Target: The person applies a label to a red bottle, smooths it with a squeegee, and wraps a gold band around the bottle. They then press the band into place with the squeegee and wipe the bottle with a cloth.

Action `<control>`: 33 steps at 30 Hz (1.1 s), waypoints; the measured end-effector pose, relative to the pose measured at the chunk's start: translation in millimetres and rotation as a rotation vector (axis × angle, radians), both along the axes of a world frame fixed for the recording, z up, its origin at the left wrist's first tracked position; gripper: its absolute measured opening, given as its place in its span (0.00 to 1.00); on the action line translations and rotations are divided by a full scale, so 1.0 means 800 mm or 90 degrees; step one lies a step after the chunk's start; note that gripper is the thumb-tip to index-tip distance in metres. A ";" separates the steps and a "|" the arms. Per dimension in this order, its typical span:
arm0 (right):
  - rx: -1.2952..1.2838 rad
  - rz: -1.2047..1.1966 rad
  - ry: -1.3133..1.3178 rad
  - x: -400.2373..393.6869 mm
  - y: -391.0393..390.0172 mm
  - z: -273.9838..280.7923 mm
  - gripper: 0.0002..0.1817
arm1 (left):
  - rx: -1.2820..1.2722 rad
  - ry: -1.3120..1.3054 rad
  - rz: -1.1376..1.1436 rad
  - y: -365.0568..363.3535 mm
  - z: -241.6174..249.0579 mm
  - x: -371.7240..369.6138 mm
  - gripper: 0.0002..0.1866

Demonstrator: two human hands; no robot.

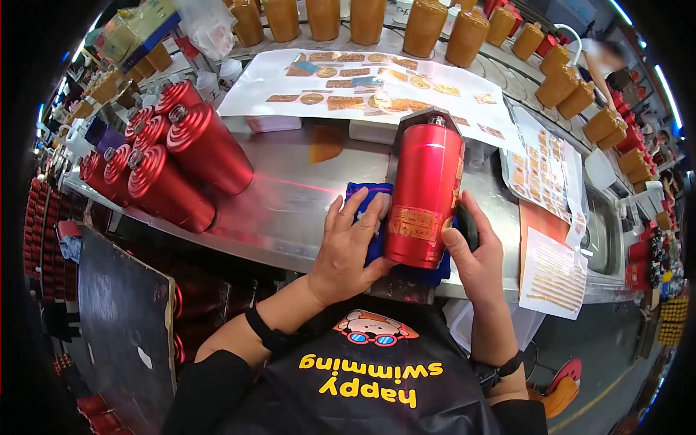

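A shiny red metal bottle (420, 181) with gold characters near its base lies tilted in front of me, its neck pointing away. My right hand (475, 250) grips its right side, thumb on the lower part by the gold pattern and fingers curled around the edge. On the other side, my left hand (348, 250) is open, its fingers stretched over a blue cloth (373, 239). The left thumb reaches the bottle's base. Behind the bottle is a dark angular support (400, 141), partly hidden.
Several red bottles (210, 148) stand at left on the metal worktop (290, 210). A white sheet of gold decals (254, 80) lies at the back, with another decal sheet (540, 163) and a striped sheet (554, 275) at right. Brown bottles (424, 27) line the conveyor behind.
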State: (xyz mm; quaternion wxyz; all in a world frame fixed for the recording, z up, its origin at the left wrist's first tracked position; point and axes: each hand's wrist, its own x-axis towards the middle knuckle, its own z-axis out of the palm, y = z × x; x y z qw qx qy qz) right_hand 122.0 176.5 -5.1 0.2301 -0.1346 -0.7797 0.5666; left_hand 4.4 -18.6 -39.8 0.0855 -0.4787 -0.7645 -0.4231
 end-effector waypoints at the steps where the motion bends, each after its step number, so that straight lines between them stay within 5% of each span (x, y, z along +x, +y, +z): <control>1: -0.004 -0.004 0.016 0.004 0.002 0.000 0.32 | -0.057 0.053 -0.008 -0.001 0.003 -0.004 0.41; 4: -0.119 -0.037 0.065 0.014 0.003 0.010 0.24 | -0.110 0.186 -0.017 -0.008 0.023 -0.008 0.45; 7: -0.194 -0.087 0.084 0.019 0.000 0.023 0.13 | -0.092 0.145 -0.026 -0.007 0.025 -0.008 0.43; 9: -0.148 -0.112 0.070 0.026 0.005 0.017 0.09 | -0.015 -0.040 -0.076 -0.001 0.022 -0.004 0.43; 15: -0.119 -0.055 0.037 0.022 -0.003 0.031 0.11 | 0.151 -0.436 -0.124 0.021 0.013 -0.012 0.32; 33: -0.107 -0.007 -0.044 0.022 -0.005 0.044 0.12 | 0.138 -0.547 -0.130 0.026 0.026 -0.014 0.34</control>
